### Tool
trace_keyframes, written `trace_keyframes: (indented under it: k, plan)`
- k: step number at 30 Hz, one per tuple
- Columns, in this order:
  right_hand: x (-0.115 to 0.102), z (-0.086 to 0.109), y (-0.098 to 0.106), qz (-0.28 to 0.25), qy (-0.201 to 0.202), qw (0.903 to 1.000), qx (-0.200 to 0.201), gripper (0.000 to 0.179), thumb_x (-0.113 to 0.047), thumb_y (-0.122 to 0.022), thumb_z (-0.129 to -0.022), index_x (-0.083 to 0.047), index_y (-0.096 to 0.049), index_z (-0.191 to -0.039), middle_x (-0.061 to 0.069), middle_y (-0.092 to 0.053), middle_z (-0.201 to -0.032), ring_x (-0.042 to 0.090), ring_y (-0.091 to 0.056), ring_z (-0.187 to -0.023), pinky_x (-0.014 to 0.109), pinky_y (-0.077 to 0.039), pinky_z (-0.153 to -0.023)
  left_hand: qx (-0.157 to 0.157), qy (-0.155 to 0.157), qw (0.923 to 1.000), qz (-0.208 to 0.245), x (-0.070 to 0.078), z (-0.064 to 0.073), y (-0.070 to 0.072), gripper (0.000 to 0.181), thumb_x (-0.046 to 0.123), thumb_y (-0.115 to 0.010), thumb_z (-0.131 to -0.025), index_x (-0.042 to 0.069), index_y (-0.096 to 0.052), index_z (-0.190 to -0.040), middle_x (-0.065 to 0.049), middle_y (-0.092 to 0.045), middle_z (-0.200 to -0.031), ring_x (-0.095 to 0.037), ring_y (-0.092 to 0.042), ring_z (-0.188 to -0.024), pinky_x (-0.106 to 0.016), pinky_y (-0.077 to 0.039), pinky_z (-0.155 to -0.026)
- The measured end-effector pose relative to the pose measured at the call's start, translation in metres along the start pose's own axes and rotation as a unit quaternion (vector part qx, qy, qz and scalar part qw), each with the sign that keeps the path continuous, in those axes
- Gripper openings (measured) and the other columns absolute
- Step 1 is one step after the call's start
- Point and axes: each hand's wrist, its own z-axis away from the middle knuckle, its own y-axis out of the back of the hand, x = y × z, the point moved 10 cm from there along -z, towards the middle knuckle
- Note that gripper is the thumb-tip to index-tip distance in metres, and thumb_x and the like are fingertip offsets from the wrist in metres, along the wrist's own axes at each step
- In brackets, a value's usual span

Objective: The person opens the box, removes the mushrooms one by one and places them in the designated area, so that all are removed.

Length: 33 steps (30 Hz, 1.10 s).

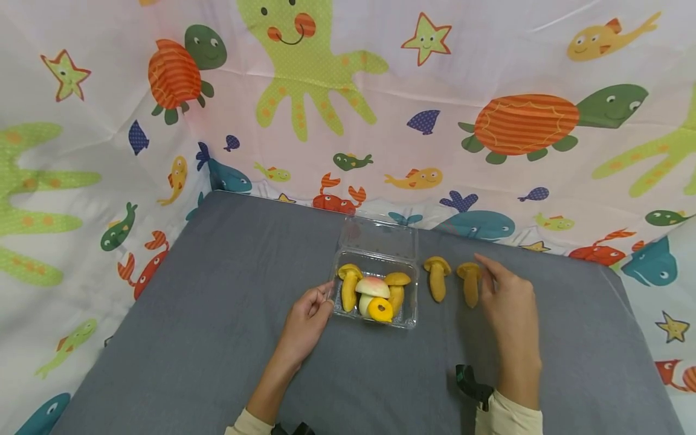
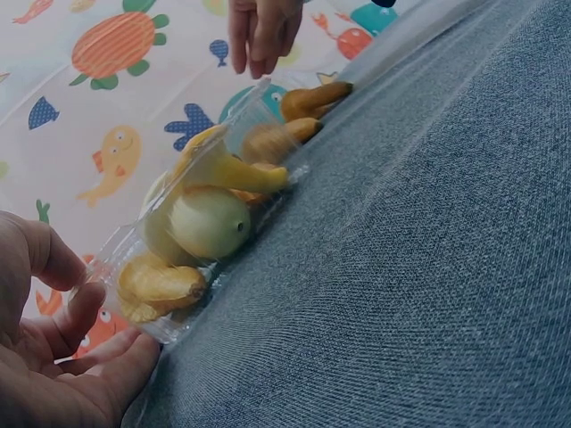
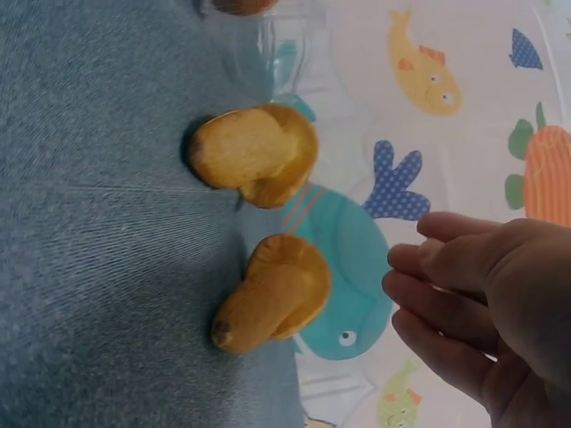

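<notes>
A clear plastic clamshell box (image 1: 379, 237) lies with its lid folded back, and my left hand (image 1: 307, 320) pinches its left rim between thumb and fingers. Inside are a brown-yellow toy mushroom (image 1: 348, 293) at the left, a toy mushroom with a pale pinkish cap (image 1: 373, 287), another yellow mushroom (image 1: 397, 292) at the right, and a bright yellow piece with a dark hole (image 1: 380, 310). Two more toy mushrooms lie right of the box: one nearer (image 1: 437, 281), one farther (image 1: 470, 285). Beside the farther mushroom, my right hand (image 3: 500, 308) hovers apart from it, fingers loosely bent and holding nothing.
Grey cloth (image 1: 239, 266) covers the table. A white curtain (image 1: 370, 96) printed with sea animals hangs along its back and sides, close behind the box lid. A dark strap piece (image 1: 472, 383) sits at the right wrist.
</notes>
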Motion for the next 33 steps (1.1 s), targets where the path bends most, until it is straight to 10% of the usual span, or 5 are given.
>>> trace_keyframes:
  k: [12, 20, 27, 33]
  plan:
    - [-0.032, 0.006, 0.014, -0.026, 0.072, 0.997, 0.006, 0.034, -0.002, -0.068, -0.101, -0.01, -0.073, -0.134, 0.02, -0.077, -0.101, 0.012, -0.03, -0.045, 0.03, -0.031, -0.047, 0.0, 0.003, 1.0, 0.004, -0.002, 0.0, 0.0, 0.019, 0.009, -0.057, -0.103, 0.006, -0.053, -0.085, -0.012, -0.059, -0.152, -0.031, -0.051, -0.145, -0.051, -0.042, -0.114]
    - [-0.054, 0.009, 0.029, -0.031, 0.115, 0.9927, 0.023, 0.038, 0.001, -0.072, -0.097, -0.01, -0.074, -0.133, 0.015, -0.077, -0.119, 0.02, -0.06, -0.062, 0.022, -0.04, -0.058, -0.003, 0.003, 1.0, 0.008, -0.001, 0.0, -0.001, 0.019, 0.009, -0.057, -0.103, 0.006, -0.053, -0.085, -0.012, -0.058, -0.153, -0.031, -0.051, -0.145, -0.05, -0.043, -0.113]
    - [-0.068, 0.014, 0.032, -0.043, 0.13, 0.9905, 0.008, 0.043, -0.001, -0.074, -0.096, -0.013, -0.072, -0.137, 0.013, -0.076, -0.125, 0.035, -0.077, -0.096, 0.054, -0.06, -0.079, -0.003, 0.003, 1.0, 0.008, -0.001, 0.0, 0.0, 0.018, 0.009, -0.057, -0.103, 0.006, -0.053, -0.085, -0.012, -0.058, -0.152, -0.03, -0.051, -0.145, -0.048, -0.044, -0.111]
    - [-0.086, 0.021, 0.026, -0.038, 0.184, 0.9822, -0.01, 0.047, 0.003, -0.078, -0.091, -0.014, -0.073, -0.135, 0.01, -0.077, -0.124, 0.031, -0.078, -0.096, 0.048, -0.061, -0.075, -0.002, 0.001, 1.0, 0.009, 0.0, 0.0, -0.001, 0.018, 0.008, -0.057, -0.103, 0.006, -0.053, -0.085, -0.012, -0.058, -0.153, -0.031, -0.051, -0.145, -0.05, -0.043, -0.113]
